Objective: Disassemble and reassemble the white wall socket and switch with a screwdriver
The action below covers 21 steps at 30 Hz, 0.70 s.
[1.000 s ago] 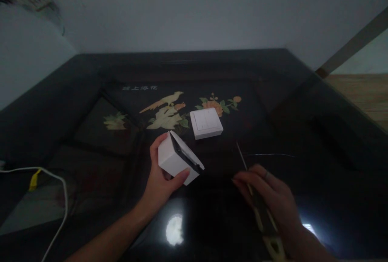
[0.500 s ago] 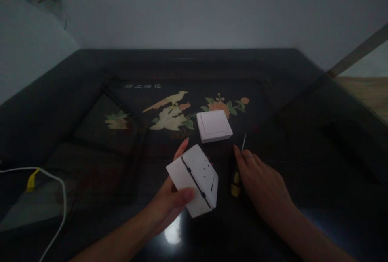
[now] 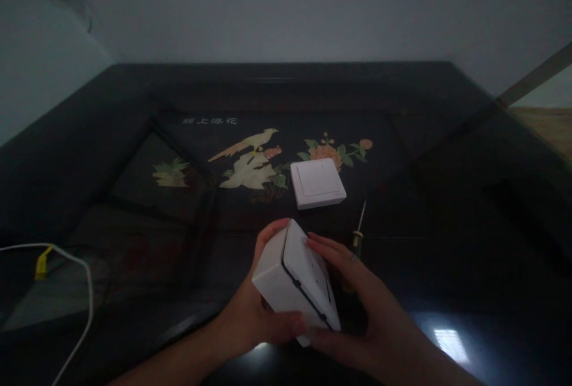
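Observation:
I hold a white wall socket in its white back box (image 3: 290,282) just above the dark table, tilted, its face plate turned up and to the right. My left hand (image 3: 250,317) grips it from the left and below, thumb on the near corner. My right hand (image 3: 361,308) has closed on its right side, fingers lying over the face plate. A small screwdriver (image 3: 357,237) with a yellow-and-black handle lies on the table just beyond my right fingers. A white two-button wall switch (image 3: 317,182) lies flat further back.
The dark glossy table (image 3: 447,207) carries an inlaid bird-and-flower picture (image 3: 250,162). A white cable with a yellow tag (image 3: 42,258) runs along the left edge. A pale wall stands behind; wooden floor shows at the far right.
My right hand has let go of the screwdriver, which now lies on the table, and has moved left onto the socket box. My left hand has turned the box and brought it nearer.

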Tool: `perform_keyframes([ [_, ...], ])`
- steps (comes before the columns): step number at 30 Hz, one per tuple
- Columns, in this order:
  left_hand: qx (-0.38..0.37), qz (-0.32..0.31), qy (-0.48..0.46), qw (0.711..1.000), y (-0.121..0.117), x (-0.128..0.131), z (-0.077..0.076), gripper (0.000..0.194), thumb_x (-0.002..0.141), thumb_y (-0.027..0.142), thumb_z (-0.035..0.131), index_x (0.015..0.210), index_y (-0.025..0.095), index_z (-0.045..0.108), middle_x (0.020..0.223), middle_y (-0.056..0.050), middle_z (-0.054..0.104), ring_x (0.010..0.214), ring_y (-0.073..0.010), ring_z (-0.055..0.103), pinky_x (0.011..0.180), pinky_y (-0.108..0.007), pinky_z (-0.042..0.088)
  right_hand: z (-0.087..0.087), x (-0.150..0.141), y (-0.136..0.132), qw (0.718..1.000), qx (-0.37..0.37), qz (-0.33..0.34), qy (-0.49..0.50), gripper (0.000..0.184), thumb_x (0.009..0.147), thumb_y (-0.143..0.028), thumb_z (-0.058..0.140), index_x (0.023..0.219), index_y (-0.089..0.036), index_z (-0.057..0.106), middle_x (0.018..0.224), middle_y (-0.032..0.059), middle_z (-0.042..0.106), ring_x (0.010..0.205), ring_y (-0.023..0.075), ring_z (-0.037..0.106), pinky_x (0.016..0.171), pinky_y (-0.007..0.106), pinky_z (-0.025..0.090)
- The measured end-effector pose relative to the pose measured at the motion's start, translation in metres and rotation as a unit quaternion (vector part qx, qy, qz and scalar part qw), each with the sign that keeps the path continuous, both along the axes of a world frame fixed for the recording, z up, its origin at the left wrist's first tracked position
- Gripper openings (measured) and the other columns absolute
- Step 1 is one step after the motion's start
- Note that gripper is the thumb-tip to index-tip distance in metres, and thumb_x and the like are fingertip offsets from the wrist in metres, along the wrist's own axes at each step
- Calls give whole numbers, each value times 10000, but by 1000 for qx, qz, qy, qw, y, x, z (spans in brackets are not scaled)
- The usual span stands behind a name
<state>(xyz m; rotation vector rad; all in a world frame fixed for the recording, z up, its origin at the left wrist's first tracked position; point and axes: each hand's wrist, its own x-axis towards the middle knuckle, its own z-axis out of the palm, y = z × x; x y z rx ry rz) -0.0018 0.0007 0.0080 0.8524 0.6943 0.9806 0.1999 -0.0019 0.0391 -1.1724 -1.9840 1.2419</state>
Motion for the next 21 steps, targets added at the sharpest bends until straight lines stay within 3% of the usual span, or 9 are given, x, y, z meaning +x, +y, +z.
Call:
perform_keyframes([
  [2, 11, -12, 29, 999, 0, -1, 2, 910, 698, 336, 864, 1398, 407, 287, 1247, -63, 572, 1080, -294, 630, 870, -425, 537, -3, 0, 1, 999, -30, -8, 17, 806, 792, -324, 769, 1488, -358, 363, 1568, 135, 407, 1414, 301, 441, 1068, 568, 451],
  [6, 22, -25, 42, 999, 1, -5, 4, 908, 723, 301, 846, 1411, 420, 265, 1274, -65, 564, 1107, -297, 629, 870, -416, 536, -2, 5, 3, 998, -49, -4, 49, 753, 799, -323, 756, 1472, -338, 417, 1582, 136, 393, 1424, 311, 424, 1071, 577, 439],
  [10, 35, -36, 7, 999, 3, -6, 5, 909, 718, 262, 849, 1410, 416, 281, 1350, -66, 533, 1209, -309, 577, 972, -445, 486, 2, 9, 6, 996, -23, -2, 83, 452, 941, -362, 591, 1386, -411, 531, 1540, 57, 479, 1391, 261, 473, 1053, 511, 478],
  [13, 32, -31, -24, 999, 4, -6, 2, 909, 694, 254, 867, 1402, 398, 315, 1395, -75, 502, 1243, -318, 550, 995, -455, 464, 9, 13, 13, 996, -9, -33, 80, 340, 996, -396, 485, 1312, -428, 607, 1457, 17, 575, 1337, 249, 533, 1052, 492, 481],
  [17, -2, -43, -66, 997, 4, -4, 1, 984, 604, 338, 925, 1393, 350, 338, 1363, -110, 526, 1201, -340, 561, 940, -457, 475, 25, 26, 33, 996, -36, -53, 58, 376, 1026, -429, 382, 1239, -350, 682, 1230, 49, 737, 1110, 249, 708, 922, 427, 594],
  [21, -52, -33, -87, 994, 3, -1, 6, 955, 609, 498, 896, 1385, 324, 368, 1270, -98, 562, 1119, -306, 587, 898, -415, 466, 53, 32, 67, 998, 28, -44, 27, 360, 1025, -395, 394, 1140, -295, 721, 1106, 77, 781, 956, 248, 766, 767, 367, 660],
])
